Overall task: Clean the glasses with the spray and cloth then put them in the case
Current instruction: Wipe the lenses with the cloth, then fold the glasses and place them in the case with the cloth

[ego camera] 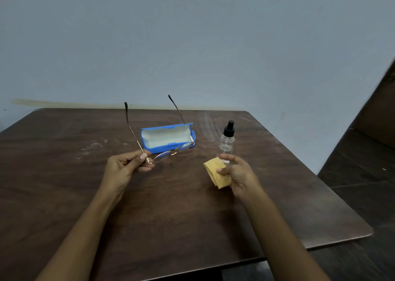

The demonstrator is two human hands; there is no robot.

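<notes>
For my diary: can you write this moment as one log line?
left hand: holds glasses | right hand: holds cloth | spray: upright | case: open

The room is dim, under a cool, flat light that leaves only faint, soft shadows on the dark tabletop (192, 206). A pale sheen glares off its far side near the clear spray bottle (227, 140). Everything looks slightly soft, and the tabletop's edges bow toward the corners.
</notes>
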